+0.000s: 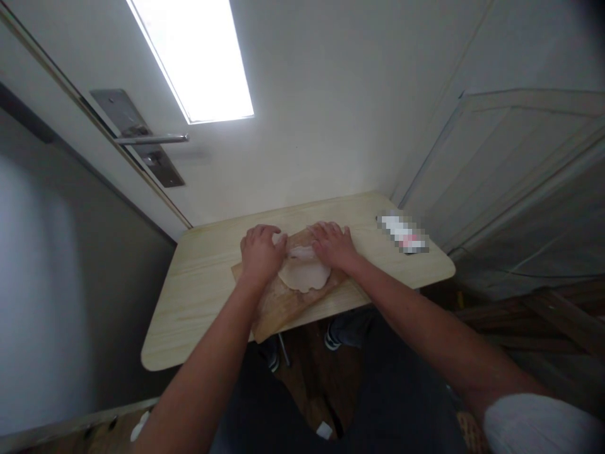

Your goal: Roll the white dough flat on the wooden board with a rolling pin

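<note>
A pale, flattened sheet of dough (305, 275) lies on a wooden board (274, 313), its near edge uneven and rounded. Along its far side the dough is folded into a thicker strip. My left hand (263, 252) is at the far left edge of the dough, fingers curled and thumb towards the fold. On the opposite side my right hand (333, 246) grips the far right part, fingers bent over it. The fingertips of both hands are partly hidden.
The board sits at an angle on a light wooden table (198, 277), one corner jutting past the near edge. A blurred-out item (403, 232) lies at the table's right. Behind stands a white door with a metal handle (154, 139). Curtain-like sheeting (510, 170) hangs at right.
</note>
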Action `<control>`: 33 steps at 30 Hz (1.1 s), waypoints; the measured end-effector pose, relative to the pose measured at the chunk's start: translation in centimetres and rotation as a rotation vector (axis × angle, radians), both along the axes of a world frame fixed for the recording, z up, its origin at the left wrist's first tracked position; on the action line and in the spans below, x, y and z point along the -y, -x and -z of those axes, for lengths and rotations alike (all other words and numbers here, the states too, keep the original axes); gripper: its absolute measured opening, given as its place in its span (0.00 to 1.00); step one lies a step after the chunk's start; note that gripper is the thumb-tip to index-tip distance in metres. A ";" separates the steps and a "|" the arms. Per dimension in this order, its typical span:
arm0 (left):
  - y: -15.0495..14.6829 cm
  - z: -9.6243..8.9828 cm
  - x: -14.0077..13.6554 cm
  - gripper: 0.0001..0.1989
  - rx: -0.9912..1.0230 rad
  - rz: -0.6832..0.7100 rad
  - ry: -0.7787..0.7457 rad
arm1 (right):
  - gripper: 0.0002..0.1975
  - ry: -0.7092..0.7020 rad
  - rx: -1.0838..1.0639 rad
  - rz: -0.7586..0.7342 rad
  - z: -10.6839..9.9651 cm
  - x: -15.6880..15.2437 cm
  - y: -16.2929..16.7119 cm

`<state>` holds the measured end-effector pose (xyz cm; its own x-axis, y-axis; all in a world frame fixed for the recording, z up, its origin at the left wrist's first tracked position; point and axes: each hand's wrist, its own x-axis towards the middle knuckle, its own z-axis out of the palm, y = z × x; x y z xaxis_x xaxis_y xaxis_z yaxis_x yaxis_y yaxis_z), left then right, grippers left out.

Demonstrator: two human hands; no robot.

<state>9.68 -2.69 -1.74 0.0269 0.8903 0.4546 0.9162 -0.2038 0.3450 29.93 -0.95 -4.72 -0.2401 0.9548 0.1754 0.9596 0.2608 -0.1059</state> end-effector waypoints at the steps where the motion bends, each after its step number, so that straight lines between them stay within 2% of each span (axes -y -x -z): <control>1: -0.1 0.3 -0.8 0.14 -0.054 0.009 0.031 | 0.26 0.003 -0.004 0.005 0.0 -0.1 0.0; 4: -0.3 1.5 -2.0 0.18 -0.170 0.038 0.085 | 0.26 0.006 -0.049 0.034 0.0 -0.7 0.1; 8: -0.1 2.2 -2.1 0.20 -0.201 0.044 0.131 | 0.25 0.018 -0.143 0.110 -0.2 -2.0 0.0; 12: -0.1 1.8 -2.4 0.21 -0.257 0.031 0.180 | 0.23 0.005 -0.164 0.178 -0.4 -3.0 0.1; 23: -0.1 1.7 -4.5 0.22 -0.311 0.016 0.232 | 0.20 -0.096 -0.178 0.231 -0.4 -4.9 0.5; 33: -0.4 0.8 -5.7 0.23 -0.328 0.021 0.311 | 0.20 -0.055 -0.185 0.245 -0.4 -6.2 0.5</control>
<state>10.10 3.04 -2.57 0.1447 0.9810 0.1295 0.9841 -0.1564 0.0846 29.38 5.28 -4.36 0.0364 0.9682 0.2474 0.9603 0.0347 -0.2770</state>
